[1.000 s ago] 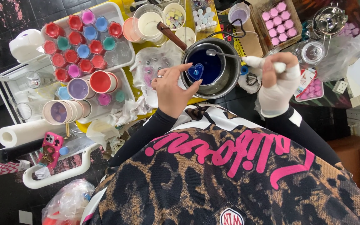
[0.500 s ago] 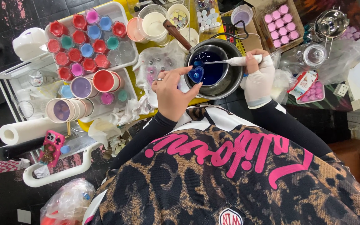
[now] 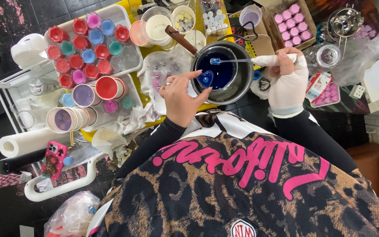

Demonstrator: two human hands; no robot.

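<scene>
Left hand (image 3: pixel 178 98) pinches small blue heart-shaped mould (image 3: pixel 205 79) over round metal pot of blue liquid (image 3: pixel 223 72); gloved right hand (image 3: pixel 288 81) grips white-handled spoon (image 3: pixel 242 61) above it.

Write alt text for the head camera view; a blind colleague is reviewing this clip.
Seen from above, the left hand holds a small heart-shaped mould over a metal pot of dark blue liquid while the gloved right hand holds a spoon across it. Trays of colourful small cups sit to the left.

Small heart-shaped mould (image 3: pixel 205 78) filled blue, held over pot rim, spoon (image 3: pixel 242 60) level above blue liquid
</scene>
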